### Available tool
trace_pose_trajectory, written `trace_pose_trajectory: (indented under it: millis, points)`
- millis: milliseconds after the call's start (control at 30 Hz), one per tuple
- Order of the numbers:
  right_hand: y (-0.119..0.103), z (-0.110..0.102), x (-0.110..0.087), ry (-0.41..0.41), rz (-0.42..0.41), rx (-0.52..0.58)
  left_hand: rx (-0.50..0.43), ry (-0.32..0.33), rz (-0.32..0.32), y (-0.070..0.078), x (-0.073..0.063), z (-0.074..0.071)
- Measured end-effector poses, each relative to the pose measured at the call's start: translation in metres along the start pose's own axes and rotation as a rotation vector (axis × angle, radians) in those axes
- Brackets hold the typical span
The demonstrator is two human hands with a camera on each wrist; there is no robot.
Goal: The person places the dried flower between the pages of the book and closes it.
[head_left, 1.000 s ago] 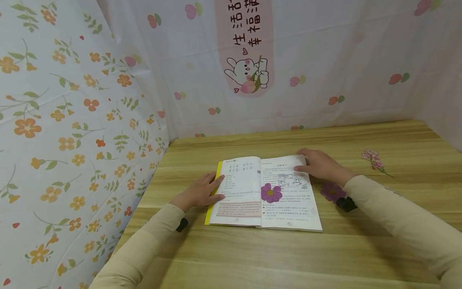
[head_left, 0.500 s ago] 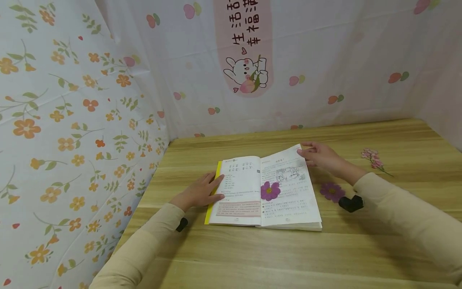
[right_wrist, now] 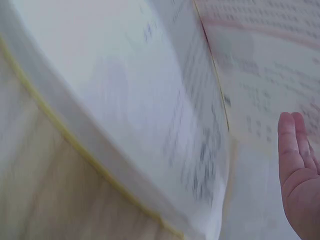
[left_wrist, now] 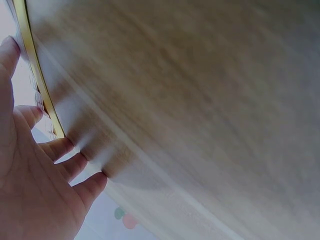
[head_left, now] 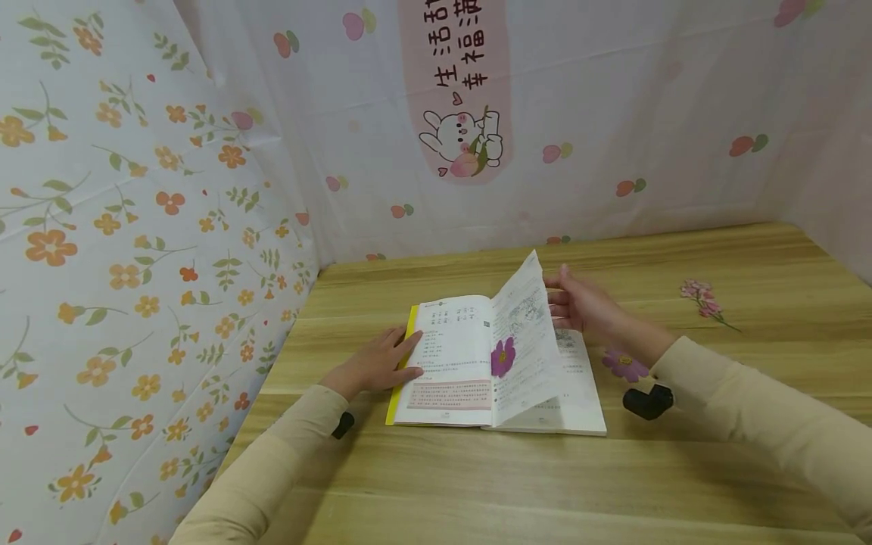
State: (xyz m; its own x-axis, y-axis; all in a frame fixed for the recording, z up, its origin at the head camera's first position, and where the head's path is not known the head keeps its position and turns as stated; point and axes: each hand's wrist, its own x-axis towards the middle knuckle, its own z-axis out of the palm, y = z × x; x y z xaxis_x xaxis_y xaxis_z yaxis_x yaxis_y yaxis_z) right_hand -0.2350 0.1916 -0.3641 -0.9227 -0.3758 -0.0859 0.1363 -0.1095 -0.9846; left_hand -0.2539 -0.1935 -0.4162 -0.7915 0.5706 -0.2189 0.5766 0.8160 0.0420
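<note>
An open book (head_left: 450, 363) with a yellow cover edge lies on the wooden table. Its right-hand page (head_left: 524, 341) stands lifted and slanted toward the left. A flat purple flower (head_left: 503, 357) lies on that page near the spine. My right hand (head_left: 589, 306) is at the lifted page's outer edge, fingers at its underside and thumb raised. In the right wrist view, the fingers (right_wrist: 290, 145) look straight and side by side. My left hand (head_left: 378, 363) rests along the book's left edge, fingers spread, thumb and a fingertip on the left page.
Another purple flower (head_left: 624, 363) lies on the table (head_left: 436, 484) right of the book, partly under my right wrist. A pink flower sprig (head_left: 705, 299) lies farther right. Patterned cloth (head_left: 586, 113) hangs behind the table and along its left side.
My right hand has raised the right-hand page from its upper corner and moved it leftward, uncovering the page beneath. The flower tilts along with it. My left hand has stayed put.
</note>
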Motion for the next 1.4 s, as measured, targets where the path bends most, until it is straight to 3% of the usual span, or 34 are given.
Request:
trace_pose_trajectory:
  millis: [100, 267, 533, 867, 1133, 1400]
  points:
    - [0.005, 0.013, -0.002, -0.021, -0.004, 0.025, 0.0, -0.007, -0.006, 0.0, 0.0, 0.0]
    - [0.02, 0.033, -0.002, -0.024, -0.033, -0.163, -0.004, -0.008, -0.005, -0.001, 0.001, 0.001]
    - [0.041, 0.06, -0.003, -0.049, -0.175, -0.409, -0.016, -0.008, -0.008, 0.0, 0.001, 0.002]
    - [0.048, 0.08, -0.003, -0.197, -0.259, -0.744, -0.047, 0.0, 0.021, -0.003, 0.0, 0.001]
    - [0.058, 0.089, -0.004, -0.34, -0.301, -0.894, -0.026, 0.024, 0.035, -0.006, 0.001, 0.0]
    - [0.064, 0.095, -0.005, -0.389, -0.324, -1.113, -0.035, -0.008, 0.033, -0.009, 0.001, 0.0]
